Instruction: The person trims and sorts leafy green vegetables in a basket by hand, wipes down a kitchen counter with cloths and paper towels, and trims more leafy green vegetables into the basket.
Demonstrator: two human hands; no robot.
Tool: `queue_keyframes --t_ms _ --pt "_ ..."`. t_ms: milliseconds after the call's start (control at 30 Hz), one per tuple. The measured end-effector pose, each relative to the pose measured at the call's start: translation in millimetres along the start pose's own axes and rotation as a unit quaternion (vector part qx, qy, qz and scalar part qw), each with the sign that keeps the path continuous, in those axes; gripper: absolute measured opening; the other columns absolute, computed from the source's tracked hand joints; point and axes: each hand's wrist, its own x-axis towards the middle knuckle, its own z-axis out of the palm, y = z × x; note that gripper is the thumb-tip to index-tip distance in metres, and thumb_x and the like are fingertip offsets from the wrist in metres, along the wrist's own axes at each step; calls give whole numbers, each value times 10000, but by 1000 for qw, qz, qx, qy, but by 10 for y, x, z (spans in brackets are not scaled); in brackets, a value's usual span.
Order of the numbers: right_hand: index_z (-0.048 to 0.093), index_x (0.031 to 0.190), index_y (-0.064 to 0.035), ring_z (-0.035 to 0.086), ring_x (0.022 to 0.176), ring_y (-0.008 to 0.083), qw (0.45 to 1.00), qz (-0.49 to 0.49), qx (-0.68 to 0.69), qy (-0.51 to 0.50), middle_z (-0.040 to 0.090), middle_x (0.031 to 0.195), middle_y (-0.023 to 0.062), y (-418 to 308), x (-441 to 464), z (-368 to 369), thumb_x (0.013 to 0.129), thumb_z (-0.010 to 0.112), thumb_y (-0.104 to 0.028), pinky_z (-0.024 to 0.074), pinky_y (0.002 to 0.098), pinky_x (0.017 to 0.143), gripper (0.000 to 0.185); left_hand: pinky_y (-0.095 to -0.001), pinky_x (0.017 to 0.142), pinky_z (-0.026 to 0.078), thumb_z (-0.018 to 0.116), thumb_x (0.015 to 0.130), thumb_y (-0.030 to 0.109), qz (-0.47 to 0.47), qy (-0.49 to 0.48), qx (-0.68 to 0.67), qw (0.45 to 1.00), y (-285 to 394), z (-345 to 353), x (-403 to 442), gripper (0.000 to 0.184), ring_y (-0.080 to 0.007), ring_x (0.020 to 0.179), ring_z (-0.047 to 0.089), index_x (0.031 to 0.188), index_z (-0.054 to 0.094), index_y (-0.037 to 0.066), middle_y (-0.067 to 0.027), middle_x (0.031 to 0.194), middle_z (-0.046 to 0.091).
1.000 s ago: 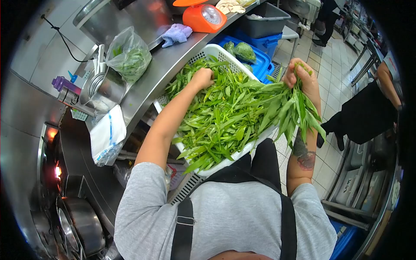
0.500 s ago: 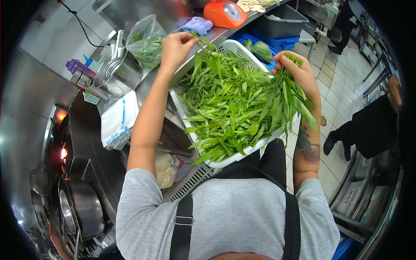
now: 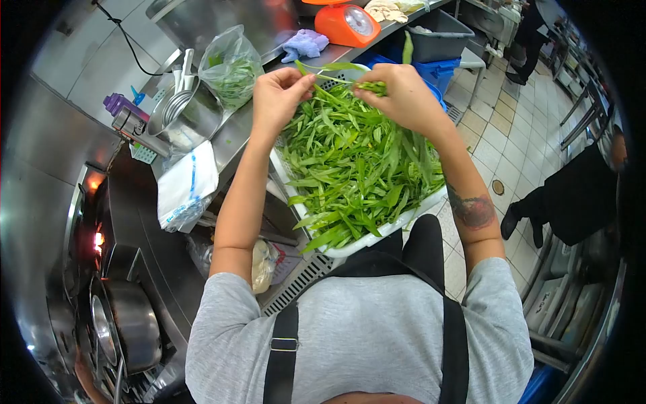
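Observation:
A white plastic basket (image 3: 382,232) in front of me is heaped with long-leafed greens (image 3: 356,172) that look like water spinach. Over its far left side, my left hand (image 3: 279,97) is closed, thumb and fingertips pinching a thin green stem (image 3: 330,76). My right hand (image 3: 398,94) is wrapped round a bunch of water spinach (image 3: 371,87) at the basket's far edge. Cut stem ends point toward my left hand, and leaves hang below my right wrist. The stem stretches between both hands.
Along the counter stand a clear bag of greens (image 3: 232,71), a purple cloth (image 3: 304,45), an orange scale (image 3: 346,25) and a steel pot (image 3: 182,111). Grey (image 3: 437,40) and blue (image 3: 434,73) tubs sit beyond the basket. A person in black (image 3: 579,195) stands at right.
My right hand has moved left and up with its bunch, from the basket's right side to near my left hand. My left hand has shifted slightly down and right.

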Motion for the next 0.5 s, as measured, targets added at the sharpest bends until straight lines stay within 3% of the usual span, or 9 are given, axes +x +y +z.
queue_keyframes --t_ms 100,233,333,500 --pt "692 853 -30 620 752 338 999 -9 -39 -18 646 794 184 21 53 174 764 664 -234 490 405 695 225 -191 547 449 680 819 123 -2 -14 29 999 96 171 -65 159 -65 575 574 735 643 -7 -31 649 629" --pt "690 860 -25 620 763 344 1000 -16 10 18 645 805 184 77 64 250 759 644 -242 490 403 696 244 -191 541 447 685 813 123 12 12 10 1000 181 310 -89 157 -65 572 581 730 643 -3 -40 647 637" --pt "672 865 5 598 642 197 997 25 56 53 635 748 115 136 32 243 780 603 -135 466 310 607 177 -198 551 473 687 808 119 11 10 -33 999 202 355 -87 158 -70 584 603 737 651 -17 -59 670 659" --pt "672 820 21 527 619 66 962 132 218 98 627 689 17 307 29 264 778 559 -121 435 230 570 186 -218 583 506 664 823 77 61 51 -124 989 326 543 -172 119 -85 614 619 780 647 -33 -71 717 668"
